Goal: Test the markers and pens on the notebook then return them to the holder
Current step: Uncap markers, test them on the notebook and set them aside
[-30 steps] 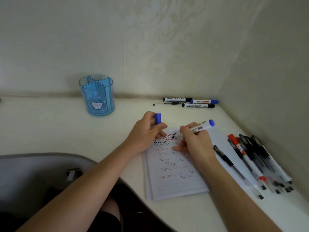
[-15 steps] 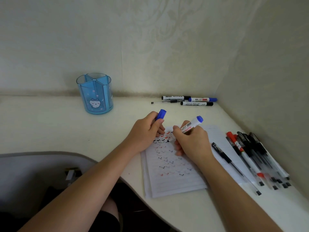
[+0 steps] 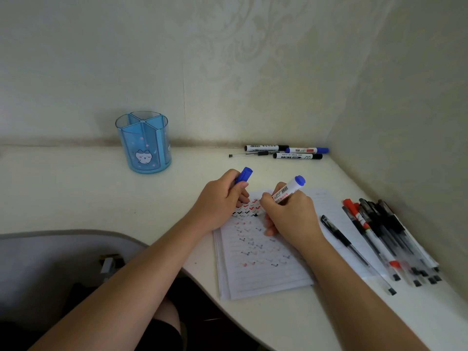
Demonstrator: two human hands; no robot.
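Observation:
My right hand (image 3: 291,214) grips a white marker with a blue end (image 3: 288,190), its tip down on the notebook (image 3: 255,269) among rows of red and black check marks. My left hand (image 3: 220,201) rests on the notebook's top left corner and pinches the marker's blue cap (image 3: 243,174). The blue see-through holder (image 3: 144,145) stands empty at the back left. Three markers and a thin pen (image 3: 286,152) lie by the back wall. Several pens and a red marker (image 3: 385,236) lie in a heap at the right.
The white desk (image 3: 76,188) fits into a corner, with walls behind and to the right. Its front edge curves in around my lap, where a grey chair (image 3: 50,262) shows at the lower left.
The marker has tilted more upright in my right hand and its tip has moved left along the row of marks. The cap in my left hand has turned to point up and right.

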